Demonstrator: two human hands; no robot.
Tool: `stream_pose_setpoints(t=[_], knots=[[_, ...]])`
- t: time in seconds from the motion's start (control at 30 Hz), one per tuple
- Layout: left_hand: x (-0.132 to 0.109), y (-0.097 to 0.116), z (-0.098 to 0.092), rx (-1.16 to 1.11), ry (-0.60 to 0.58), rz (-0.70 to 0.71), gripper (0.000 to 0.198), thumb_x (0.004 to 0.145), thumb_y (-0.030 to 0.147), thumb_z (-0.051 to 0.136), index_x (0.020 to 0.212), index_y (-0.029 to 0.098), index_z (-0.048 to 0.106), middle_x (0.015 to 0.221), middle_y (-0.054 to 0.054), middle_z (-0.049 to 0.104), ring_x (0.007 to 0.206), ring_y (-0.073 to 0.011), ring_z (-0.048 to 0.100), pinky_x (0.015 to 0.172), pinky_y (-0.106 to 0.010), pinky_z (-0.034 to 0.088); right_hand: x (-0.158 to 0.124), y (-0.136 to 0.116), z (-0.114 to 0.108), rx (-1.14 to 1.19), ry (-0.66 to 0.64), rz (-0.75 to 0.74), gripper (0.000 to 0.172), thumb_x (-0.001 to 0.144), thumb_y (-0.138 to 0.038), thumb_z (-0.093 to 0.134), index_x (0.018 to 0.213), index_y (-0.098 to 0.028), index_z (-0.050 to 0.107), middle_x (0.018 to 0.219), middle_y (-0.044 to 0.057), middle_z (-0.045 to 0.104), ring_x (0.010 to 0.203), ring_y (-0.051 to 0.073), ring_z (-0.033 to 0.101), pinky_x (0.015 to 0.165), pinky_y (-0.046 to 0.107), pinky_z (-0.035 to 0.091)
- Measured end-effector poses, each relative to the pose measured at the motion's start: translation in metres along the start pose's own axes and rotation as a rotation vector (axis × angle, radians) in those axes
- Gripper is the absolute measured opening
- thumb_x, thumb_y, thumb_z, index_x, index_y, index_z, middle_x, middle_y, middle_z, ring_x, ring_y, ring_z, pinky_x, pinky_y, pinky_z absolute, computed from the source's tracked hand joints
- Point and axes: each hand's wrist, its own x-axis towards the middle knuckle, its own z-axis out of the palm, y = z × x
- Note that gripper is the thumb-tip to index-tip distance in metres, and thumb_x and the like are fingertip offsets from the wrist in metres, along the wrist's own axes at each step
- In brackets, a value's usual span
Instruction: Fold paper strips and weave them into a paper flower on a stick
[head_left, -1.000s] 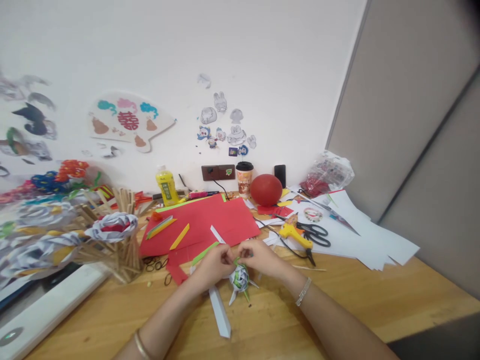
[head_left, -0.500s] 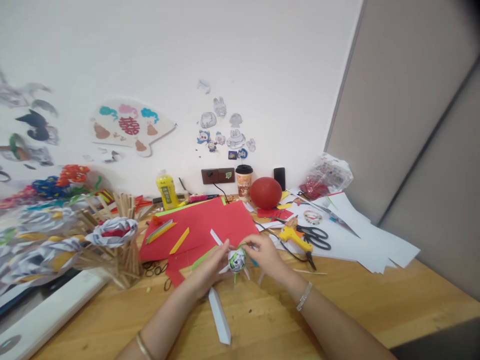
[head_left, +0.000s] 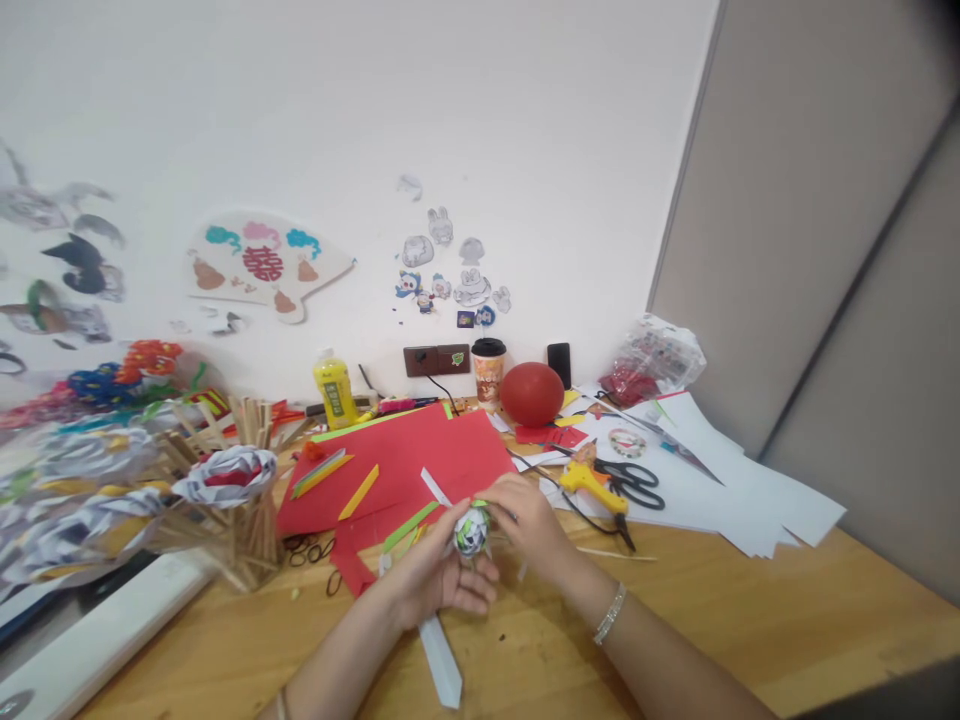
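Observation:
A small woven ball of white and green paper strips (head_left: 471, 531) sits between my two hands, above the wooden table. My left hand (head_left: 442, 575) has its thumb against the ball's left side and its palm turned up, with the curled fingers below. From the upper right, my right hand (head_left: 525, 515) pinches at the ball's top edge, near a green strip. A folded white paper strip (head_left: 441, 665) lies on the table under my left wrist. Beyond the ball is a large sheet of red paper (head_left: 420, 450) with a yellow strip (head_left: 359, 492) on it.
To the right lie a yellow glue gun (head_left: 592, 484), black-handled scissors (head_left: 634, 482) and white paper sheets (head_left: 705, 500). A red balloon (head_left: 532, 393), a paper cup (head_left: 489, 372) and a yellow bottle (head_left: 334, 390) stand at the back. At left is a holder of wooden sticks (head_left: 247, 540).
My left hand has turned palm up, its fingers now showing beneath the paper ball. My right hand stays at the ball's upper right. The view has shifted slightly.

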Motion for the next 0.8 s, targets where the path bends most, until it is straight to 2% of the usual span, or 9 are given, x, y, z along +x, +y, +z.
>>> stream_pose_setpoints(t=[0.13, 0.3, 0.43, 0.57, 0.7, 0.8], knots=[[0.003, 0.002, 0.006, -0.169, 0.183, 0.25, 0.037, 0.074, 0.048, 0.052, 0.08, 0.012, 0.058, 0.067, -0.005, 0.065, 0.059, -0.0138, 0.063, 0.061, -0.026, 0.052, 0.002, -0.004, -0.001, -0.022, -0.023, -0.137, 0.025, 0.087, -0.018, 0.04, 0.102, -0.016, 0.059, 0.089, 0.007, 0.065, 0.082, 0.017, 0.054, 0.074, 0.033, 0.046], [0.007, 0.001, 0.007, -0.291, 0.344, 0.447, 0.022, 0.072, 0.037, 0.06, 0.08, 0.016, 0.056, 0.067, 0.0, 0.063, 0.057, -0.0095, 0.059, 0.057, -0.022, 0.05, -0.001, -0.014, 0.003, -0.166, -0.023, -0.229, 0.029, 0.086, -0.016, 0.04, 0.111, -0.017, 0.054, 0.105, 0.008, 0.062, 0.095, 0.018, 0.051, 0.081, 0.036, 0.046], [0.007, 0.001, 0.01, -0.218, 0.411, 0.621, 0.028, 0.067, 0.039, 0.063, 0.079, 0.015, 0.057, 0.068, 0.0, 0.063, 0.059, -0.0102, 0.057, 0.051, -0.019, 0.045, -0.005, -0.024, 0.004, -0.215, -0.007, -0.22, 0.032, 0.085, -0.021, 0.043, 0.116, -0.016, 0.051, 0.112, 0.009, 0.059, 0.1, 0.02, 0.05, 0.085, 0.037, 0.044], [0.005, 0.0, 0.015, -0.018, 0.475, 0.732, 0.043, 0.06, 0.048, 0.064, 0.085, 0.013, 0.059, 0.08, -0.005, 0.066, 0.073, -0.0174, 0.059, 0.059, -0.024, 0.045, -0.004, -0.029, 0.0, -0.18, 0.044, -0.078, 0.035, 0.086, -0.026, 0.041, 0.12, -0.02, 0.047, 0.117, 0.008, 0.055, 0.104, 0.02, 0.047, 0.087, 0.039, 0.041], [0.004, -0.002, 0.014, 0.057, 0.485, 0.794, 0.049, 0.062, 0.051, 0.061, 0.092, 0.013, 0.057, 0.084, -0.007, 0.067, 0.079, -0.0203, 0.059, 0.063, -0.025, 0.045, -0.006, -0.031, 0.002, -0.382, -0.012, -0.175, 0.042, 0.086, -0.028, 0.04, 0.126, -0.015, 0.041, 0.129, 0.011, 0.044, 0.111, 0.023, 0.041, 0.093, 0.041, 0.035], [0.003, -0.004, 0.01, 0.085, 0.473, 0.839, 0.049, 0.067, 0.052, 0.057, 0.098, 0.015, 0.054, 0.088, -0.007, 0.066, 0.079, -0.0199, 0.06, 0.061, -0.025, 0.045, -0.011, -0.034, 0.01, -0.551, 0.008, -0.225, 0.045, 0.086, -0.026, 0.039, 0.129, -0.013, 0.037, 0.131, 0.011, 0.042, 0.114, 0.023, 0.038, 0.097, 0.042, 0.029]])
